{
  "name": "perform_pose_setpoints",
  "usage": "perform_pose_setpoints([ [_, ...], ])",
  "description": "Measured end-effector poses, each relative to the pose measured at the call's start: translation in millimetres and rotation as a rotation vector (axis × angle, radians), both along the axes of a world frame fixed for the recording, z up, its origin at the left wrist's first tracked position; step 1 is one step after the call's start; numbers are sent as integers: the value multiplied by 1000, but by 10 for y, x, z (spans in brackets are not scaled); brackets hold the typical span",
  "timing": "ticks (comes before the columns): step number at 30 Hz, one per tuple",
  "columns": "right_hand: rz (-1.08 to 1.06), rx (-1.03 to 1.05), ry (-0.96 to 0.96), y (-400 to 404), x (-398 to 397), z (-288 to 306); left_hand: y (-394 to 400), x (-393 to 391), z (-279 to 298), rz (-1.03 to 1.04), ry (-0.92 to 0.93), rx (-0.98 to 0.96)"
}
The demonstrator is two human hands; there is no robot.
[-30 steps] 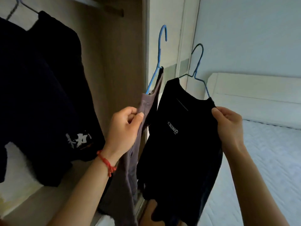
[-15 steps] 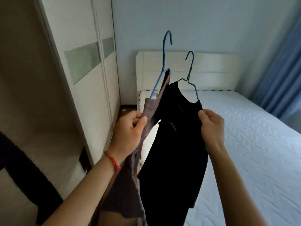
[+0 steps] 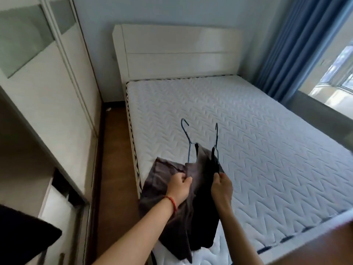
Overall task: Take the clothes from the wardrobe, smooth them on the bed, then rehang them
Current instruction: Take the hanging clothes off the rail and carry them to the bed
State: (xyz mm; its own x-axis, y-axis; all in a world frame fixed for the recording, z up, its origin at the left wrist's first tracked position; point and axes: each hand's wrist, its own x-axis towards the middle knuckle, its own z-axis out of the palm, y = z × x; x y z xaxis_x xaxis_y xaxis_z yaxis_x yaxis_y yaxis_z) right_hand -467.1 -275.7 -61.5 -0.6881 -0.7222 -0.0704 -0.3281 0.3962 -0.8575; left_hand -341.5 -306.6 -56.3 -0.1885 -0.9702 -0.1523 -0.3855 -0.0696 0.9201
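— Two hangers, two garments, is that right?

— Yes. The left hand point(image 3: 178, 185) has its fingers point(image 3: 186, 181) curled tight on the grey-brown garment point(image 3: 168, 188), pinching the cloth near its upper edge. The right hand point(image 3: 221, 186) is closed the same way on the black garment point(image 3: 205, 213), thumb and fingers pressed together at the top of the cloth.

— Where are the hangers?

— The blue hanger point(image 3: 188, 139) rises from the grey-brown garment, its hook tilted away toward the headboard point(image 3: 177, 52). The darker hanger point(image 3: 216, 142) stands just beside it, out of the black garment. Neither hand touches the wire itself as far as I can tell; both grip fabric.

— And where are the clothes in the room?

— Over the near left corner of the bed point(image 3: 248, 134). The grey-brown cloth spreads over the mattress edge toward the floor point(image 3: 114, 159), its lower part hanging down; the black one hangs beside it and overlaps it in the middle. Whether the cloth already rests on the quilted mattress I cannot tell.

— Anything else?

— A red cord point(image 3: 172, 202) circles the left wrist. The wardrobe point(image 3: 47, 92) stands on the left, a dark garment point(image 3: 24, 232) showing at its lower edge, and a blue curtain point(image 3: 298, 44) hangs on the right.
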Motion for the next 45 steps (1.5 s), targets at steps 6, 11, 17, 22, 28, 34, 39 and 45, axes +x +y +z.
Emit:
perform_pose_setpoints([
  [6, -55, 233, -77, 42, -162, -654, 56, -72, -631, -14, 42, 378],
  [11, 42, 411, -153, -57, -130, -860, 119, 26, -774, -97, 205, 544],
  [17, 229, 470, -145, -377, 190, -752, -75, 460, -825, -183, 23, 472],
  [22, 434, 459, -97, -618, 689, -634, 1, 1141, -764, -72, -106, 489],
  [28, 720, 469, -29, -693, 1483, -486, 347, 2147, -450, 169, -332, 357],
  [34, 1070, 289, -3, -837, 2526, -18, 640, 2989, 214, 414, -498, 121],
  [39, 1251, 52, -95, -810, 3326, 737, 924, 3497, 902, 664, -550, -71],
  [45, 1425, -274, -174, -846, 4146, 1857, 1125, 3849, 1900, 940, -571, -393],
])
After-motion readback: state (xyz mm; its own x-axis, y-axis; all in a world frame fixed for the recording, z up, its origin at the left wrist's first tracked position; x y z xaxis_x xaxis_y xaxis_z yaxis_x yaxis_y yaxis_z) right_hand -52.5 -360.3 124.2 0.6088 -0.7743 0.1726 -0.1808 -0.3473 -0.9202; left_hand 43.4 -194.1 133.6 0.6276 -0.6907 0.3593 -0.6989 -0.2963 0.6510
